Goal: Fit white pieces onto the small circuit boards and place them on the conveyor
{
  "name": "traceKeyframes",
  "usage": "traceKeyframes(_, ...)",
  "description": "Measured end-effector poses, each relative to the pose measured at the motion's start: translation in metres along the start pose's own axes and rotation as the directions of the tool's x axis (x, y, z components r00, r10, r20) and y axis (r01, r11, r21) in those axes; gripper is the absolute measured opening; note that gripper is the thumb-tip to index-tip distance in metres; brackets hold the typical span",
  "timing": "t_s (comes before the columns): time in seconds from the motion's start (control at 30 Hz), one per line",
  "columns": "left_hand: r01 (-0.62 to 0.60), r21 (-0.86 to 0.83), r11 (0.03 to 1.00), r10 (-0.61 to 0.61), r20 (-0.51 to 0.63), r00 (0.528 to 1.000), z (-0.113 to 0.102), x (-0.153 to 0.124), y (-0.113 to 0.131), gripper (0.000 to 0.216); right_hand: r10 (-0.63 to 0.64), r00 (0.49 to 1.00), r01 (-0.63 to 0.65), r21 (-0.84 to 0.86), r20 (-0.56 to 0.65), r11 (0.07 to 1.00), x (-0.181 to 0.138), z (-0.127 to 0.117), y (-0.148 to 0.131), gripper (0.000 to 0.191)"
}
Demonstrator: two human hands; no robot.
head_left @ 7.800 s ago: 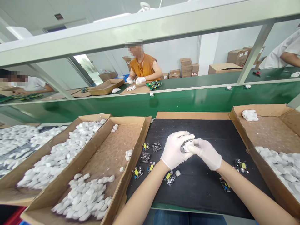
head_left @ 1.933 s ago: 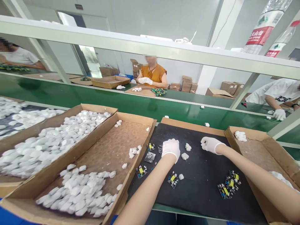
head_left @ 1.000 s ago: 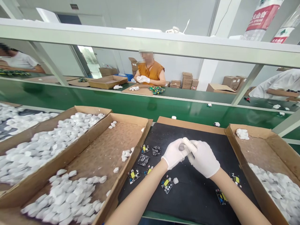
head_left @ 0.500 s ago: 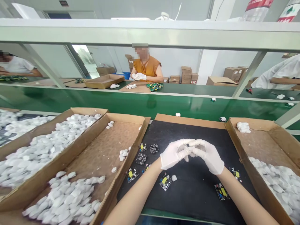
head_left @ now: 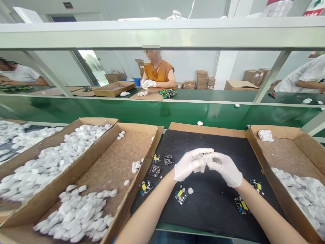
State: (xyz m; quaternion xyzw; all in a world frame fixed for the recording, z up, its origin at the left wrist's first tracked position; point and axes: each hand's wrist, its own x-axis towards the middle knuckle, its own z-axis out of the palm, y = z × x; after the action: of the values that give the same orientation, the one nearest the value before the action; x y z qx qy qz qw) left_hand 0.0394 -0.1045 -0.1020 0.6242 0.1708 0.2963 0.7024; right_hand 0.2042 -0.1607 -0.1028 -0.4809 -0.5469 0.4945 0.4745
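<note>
Both together: left hand (head_left: 189,165) pinches a white lump (head_left: 200,168), right hand (head_left: 225,168) meeting fingertips rightward, nearer the tabletop's (head_left: 200,213) far edge!

Mat (head_left: 203,210): matt, rubbery look, mostly smooth. Left of mat: tray (head_left: 122,157), plain cardboard, dull, base scuffed; its pouches (head_left: 78,215), soft-looking, matt, cloth or paper, cannot tell which. On mat: boards (head_left: 181,194), hard, partly shiny. Over mat: gloves (head_left: 186,165), thin matt cloth. Beyond mat: belt (head_left: 122,110), smooth, glossy.
</note>
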Motion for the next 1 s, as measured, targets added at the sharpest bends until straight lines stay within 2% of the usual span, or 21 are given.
traceKeyframes(0.17, 0.013, 0.026, 1.000, -0.012, -0.022, 1.000, -0.002, -0.002, 0.000, 0.055, 0.089, 0.996, -0.087, 0.096, -0.019, 0.992, 0.001, 0.003, 0.003, 0.021)
traceKeyframes(0.23, -0.019, 0.058, 0.998, 0.023, -0.071, 0.997, -0.004, -0.001, -0.003, 0.052, 0.172, 0.983, -0.158, 0.188, -0.057, 0.969, 0.002, 0.004, 0.002, 0.019)
traceKeyframes(0.27, -0.023, 0.129, 0.991, 0.039, -0.126, 0.991, -0.005, 0.000, -0.005, 0.047, 0.211, 0.974, -0.187, 0.237, -0.078, 0.953, 0.003, 0.003, 0.002, 0.019)
traceKeyframes(0.33, 0.027, 0.357, 0.934, 0.084, -0.291, 0.953, -0.010, 0.004, -0.009, 0.035, 0.258, 0.957, -0.207, 0.317, -0.129, 0.925, 0.004, 0.001, 0.001, 0.020)
traceKeyframes(0.43, 0.198, 0.603, 0.773, 0.180, -0.507, 0.843, -0.022, 0.009, -0.016, 0.020, 0.250, 0.940, -0.168, 0.325, -0.230, 0.931, 0.006, -0.004, 0.002, 0.029)
traceKeyframes(0.5, 0.279, 0.660, 0.697, 0.208, -0.559, 0.803, -0.031, 0.011, -0.020, 0.018, 0.229, 0.930, -0.165, 0.227, -0.288, 0.960, 0.007, -0.006, 0.004, 0.035)
traceKeyframes(0.57, 0.357, 0.717, 0.598, 0.217, -0.574, 0.790, -0.037, 0.010, -0.022, 0.021, 0.208, 0.928, -0.184, 0.104, -0.311, 0.977, 0.008, -0.005, 0.006, 0.040)
traceKeyframes(0.63, 0.402, 0.764, 0.504, 0.218, -0.563, 0.797, -0.039, 0.009, -0.023, 0.028, 0.180, 0.933, -0.192, -0.007, -0.312, 0.981, 0.008, -0.003, 0.009, 0.043)
traceKeyframes(0.7, 0.393, 0.810, 0.435, 0.215, -0.517, 0.829, -0.037, 0.008, -0.022, 0.038, 0.144, 0.939, -0.184, -0.102, -0.313, 0.977, 0.009, -0.002, 0.013, 0.043)
traceKeyframes(0.77, 0.327, 0.861, 0.389, 0.198, -0.425, 0.884, -0.034, 0.008, -0.020, 0.043, 0.111, 0.940, -0.176, -0.178, -0.321, 0.968, 0.010, -0.002, 0.016, 0.038)
traceKeyframes(0.87, 0.160, 0.944, 0.287, 0.105, -0.197, 0.975, -0.028, 0.009, -0.021, 0.047, 0.065, 0.946, -0.146, -0.238, -0.318, 0.960, 0.010, -0.003, 0.020, 0.029)
traceKeyframes(0.93, 0.063, 0.971, 0.232, 0.019, -0.069, 0.997, -0.026, 0.011, -0.023, 0.047, 0.039, 0.953, -0.118, -0.251, -0.301, 0.961, 0.009, -0.004, 0.021, 0.027)
traceKeyframes(1.0, 0.027, 0.974, 0.224, -0.030, -0.021, 0.999, -0.025, 0.011, -0.024, 0.045, 0.030, 0.959, -0.110, -0.275, -0.281, 0.955, 0.009, -0.005, 0.021, 0.026)
